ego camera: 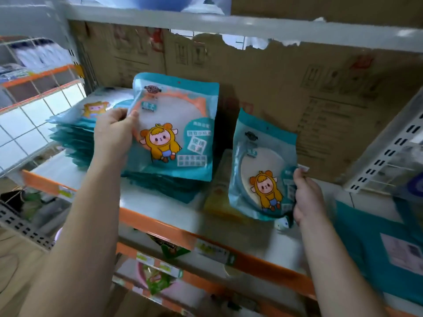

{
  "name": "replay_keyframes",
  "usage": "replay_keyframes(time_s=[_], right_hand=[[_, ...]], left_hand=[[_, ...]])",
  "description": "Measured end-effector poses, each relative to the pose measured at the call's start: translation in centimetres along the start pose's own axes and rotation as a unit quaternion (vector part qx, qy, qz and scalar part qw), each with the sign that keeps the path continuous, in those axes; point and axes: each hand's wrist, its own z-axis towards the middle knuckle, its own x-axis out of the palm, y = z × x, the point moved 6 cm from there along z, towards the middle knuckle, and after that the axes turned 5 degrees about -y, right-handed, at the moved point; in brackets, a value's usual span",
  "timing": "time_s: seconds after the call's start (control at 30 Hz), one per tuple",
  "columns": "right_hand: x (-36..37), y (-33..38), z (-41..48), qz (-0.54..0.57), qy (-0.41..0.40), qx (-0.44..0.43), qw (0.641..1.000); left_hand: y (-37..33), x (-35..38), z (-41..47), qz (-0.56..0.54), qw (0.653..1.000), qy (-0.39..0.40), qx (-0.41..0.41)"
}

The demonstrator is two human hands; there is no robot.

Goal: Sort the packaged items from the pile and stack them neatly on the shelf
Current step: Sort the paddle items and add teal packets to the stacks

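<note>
My left hand (114, 133) grips the left edge of a teal packet (176, 124) that shows an orange-rimmed item and a cartoon figure, held upright over a teal stack (164, 184) on the shelf (160, 220). Another teal stack (73, 138) lies further left. My right hand (309, 197) pinches the right edge of a second teal packet (261, 170) with a blue-rimmed item, held upright above the shelf, right of the stacks. A yellow packet (217, 197) lies flat behind it.
Torn cardboard (297, 88) lines the shelf's back. The shelf has an orange front strip with price labels (212, 250). More teal packets (370, 248) sit blurred at lower right. Green bags (160, 277) lie on the shelf below. A wire rack (34, 88) stands at left.
</note>
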Motion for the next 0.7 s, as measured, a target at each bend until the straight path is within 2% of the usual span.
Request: replay_keyframes(time_s=[0.1, 0.33, 0.43, 0.53, 0.63, 0.7], right_hand=[[1.3, -0.8, -1.3, 0.018, -0.021, -0.002, 1.000], [4.2, -3.3, -5.8, 0.071, -0.095, -0.013, 0.993], [4.6, -5.0, -7.3, 0.067, -0.113, 0.007, 0.991], [4.6, -6.2, -8.9, 0.066, -0.131, 0.030, 0.989], [4.8, -6.4, -10.1, 0.069, -0.154, 0.033, 0.985], [4.9, -6.4, -10.6, 0.064, -0.158, 0.032, 0.985]], left_hand=[[0.9, 0.8, 4.2, 0.011, 0.999, 0.032, -0.023], [3.2, 2.4, 9.4, 0.143, 0.977, 0.157, -0.032], [3.0, 3.2, 9.8, 0.225, 0.954, 0.198, 0.031], [2.4, 3.7, 9.5, 0.305, 0.925, 0.200, 0.105], [2.7, 4.1, 9.3, 0.341, 0.903, 0.216, 0.147], [3.0, 4.1, 9.3, 0.337, 0.903, 0.221, 0.152]])
